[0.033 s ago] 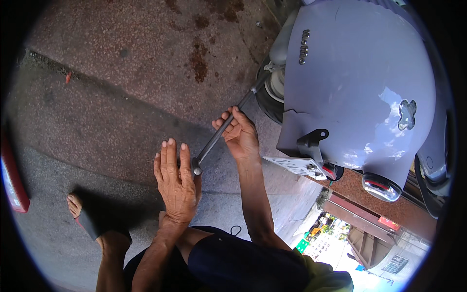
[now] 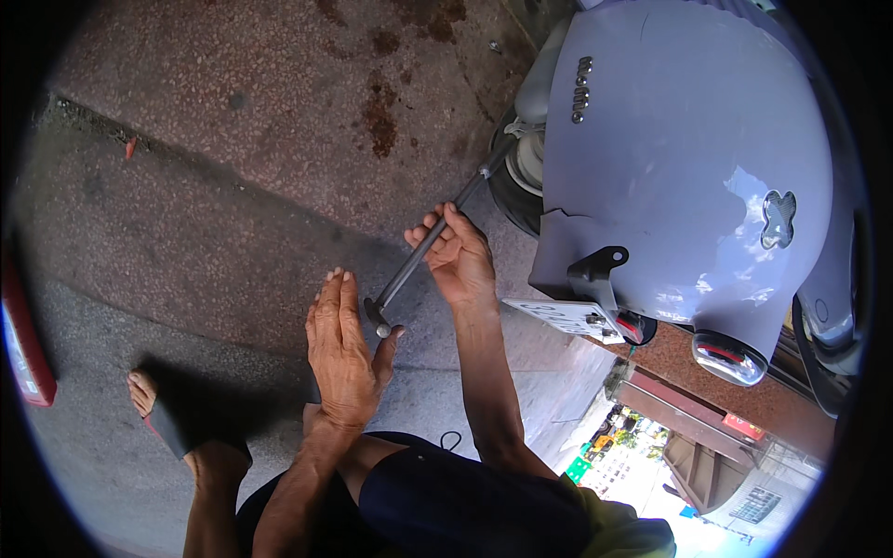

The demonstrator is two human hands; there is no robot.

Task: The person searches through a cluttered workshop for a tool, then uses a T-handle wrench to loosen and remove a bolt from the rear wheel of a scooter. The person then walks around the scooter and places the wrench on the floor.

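A long metal socket wrench (image 2: pixel 412 263) runs slantwise from my hands up to the wheel (image 2: pixel 523 172) of a pale lilac scooter (image 2: pixel 679 158). My right hand (image 2: pixel 458 256) is closed around the wrench's shaft near its middle. At the lower end a short crosspiece (image 2: pixel 377 318) with a rounded silver tip sticks out sideways. My left hand (image 2: pixel 344 358) is beside that crosspiece, fingers stretched out and thumb apart, just below the tip. Whether it touches the metal I cannot tell. The wrench's far end is hard to make out against the wheel.
A licence plate (image 2: pixel 563 319), a black bracket (image 2: pixel 597 270) and a tail lamp (image 2: pixel 730 358) jut from the scooter close to my right forearm. A red case (image 2: pixel 26 339) stands at the far left. My sandalled foot (image 2: pixel 172 409) rests on the stone floor (image 2: pixel 214 177).
The crosspiece has turned slightly and its tip sits a little lower and to the right. My left hand has shifted slightly right, with its fingers closer together and its thumb spread out.
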